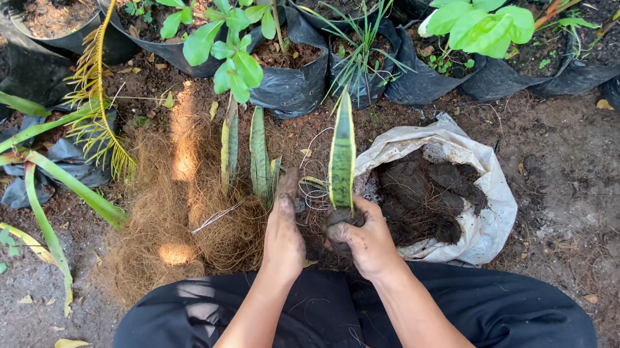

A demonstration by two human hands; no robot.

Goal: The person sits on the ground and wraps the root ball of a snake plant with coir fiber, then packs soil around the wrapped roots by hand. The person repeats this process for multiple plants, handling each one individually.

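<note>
Snake plant cutting (342, 154) — one stiff green leaf with yellow edges, upright, soil-caked base, beside the white soil sack (489, 208).

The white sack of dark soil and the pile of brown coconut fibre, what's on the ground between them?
In the head view, both hands: the right hand grips a snake plant cutting upright, the left hand beside it.

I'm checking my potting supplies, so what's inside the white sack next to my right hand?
The white sack lies open, holding dark, clumpy soil. Only the top layer shows; how deep it goes, and anything buried beneath, is hidden. The right hand holds a snake plant cutting beside it.
</note>
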